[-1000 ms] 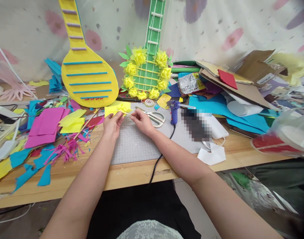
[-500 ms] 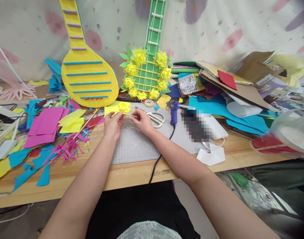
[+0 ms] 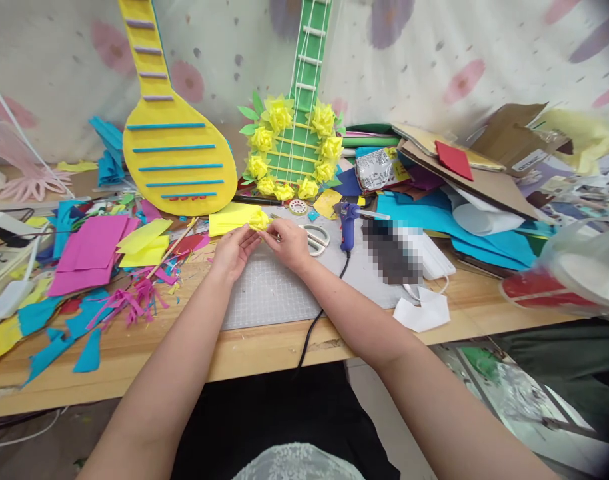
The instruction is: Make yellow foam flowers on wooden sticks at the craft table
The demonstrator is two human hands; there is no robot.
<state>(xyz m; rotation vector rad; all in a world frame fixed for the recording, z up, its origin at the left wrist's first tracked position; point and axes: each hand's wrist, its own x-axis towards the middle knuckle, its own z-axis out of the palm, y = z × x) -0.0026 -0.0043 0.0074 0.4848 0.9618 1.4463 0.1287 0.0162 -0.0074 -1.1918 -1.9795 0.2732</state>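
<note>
Over the grey cutting mat (image 3: 269, 290), both hands come together at a yellow paper flower (image 3: 258, 220). My left hand (image 3: 233, 252) pinches its lower left side with the fingertips. From the right, the fingers of my right hand (image 3: 288, 244) close on its base, and they partly hide what lies between them. Just behind my left hand lies a stack of yellow paper (image 3: 229, 218). Scissors (image 3: 317, 240) rest on the mat beside my right hand, partly covered by it. A blue glue gun (image 3: 348, 227) sits farther right.
Behind stand a yellow paper instrument (image 3: 179, 170) and a green one (image 3: 297, 143) ringed with yellow flowers. Magenta paper (image 3: 89, 253) and scraps crowd the left. Blue sheets, cardboard (image 3: 464, 170) and a plastic cup (image 3: 569, 280) fill the right. The glue gun's cord (image 3: 309, 340) hangs over the table edge.
My hands have drawn closer together. The flower has shifted slightly right and down, between my fingertips. The thin stick seen between my hands before no longer shows.
</note>
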